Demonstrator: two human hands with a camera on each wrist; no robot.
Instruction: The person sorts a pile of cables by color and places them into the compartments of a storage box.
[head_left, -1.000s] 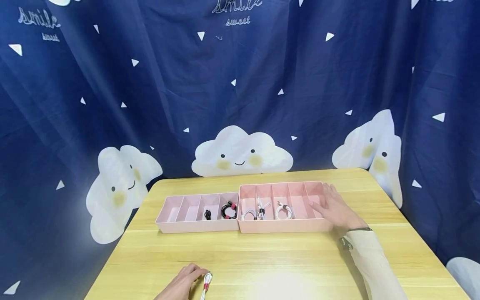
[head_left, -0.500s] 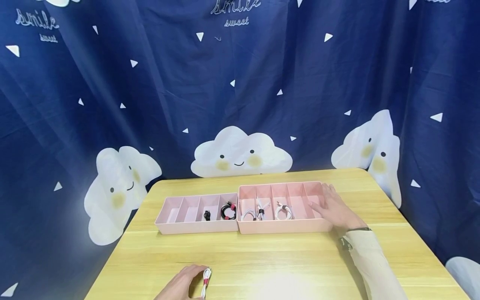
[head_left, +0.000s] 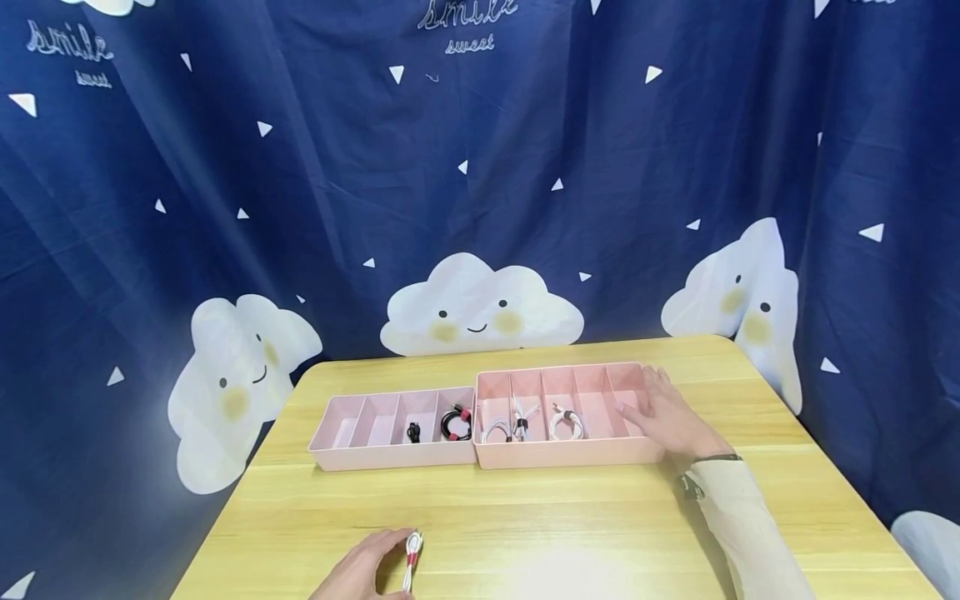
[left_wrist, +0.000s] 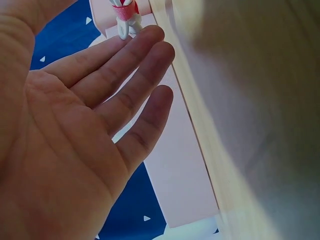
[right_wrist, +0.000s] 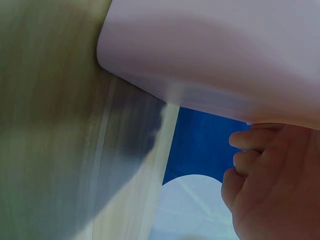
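Note:
Low at the front of the table, my left hand (head_left: 358, 571) pinches a bundled white cable (head_left: 412, 560) upright between thumb and fingers. A red tie (left_wrist: 125, 11) binds the cable, seen at the top of the left wrist view; the other fingers stretch out beside it. My right hand (head_left: 675, 421) grips the right end of the pink divided box (head_left: 570, 452), thumb over the rim and fingers along the outside. Several coiled white cables (head_left: 567, 423) lie in that box's left and middle compartments. In the right wrist view, the box's wall (right_wrist: 215, 60) hides the thumb.
Against the pink box's left end stands a paler pink divided box (head_left: 393, 457). It holds a small black cable (head_left: 414, 432) and a black coil with red ties (head_left: 447, 423). Both stand on a wooden table (head_left: 540, 517), with a blue cloud-patterned curtain (head_left: 480, 208) behind.
My left hand has raised the white cable slightly and turned it more upright, with the thumb now showing below it. My right hand has stayed on the pink box.

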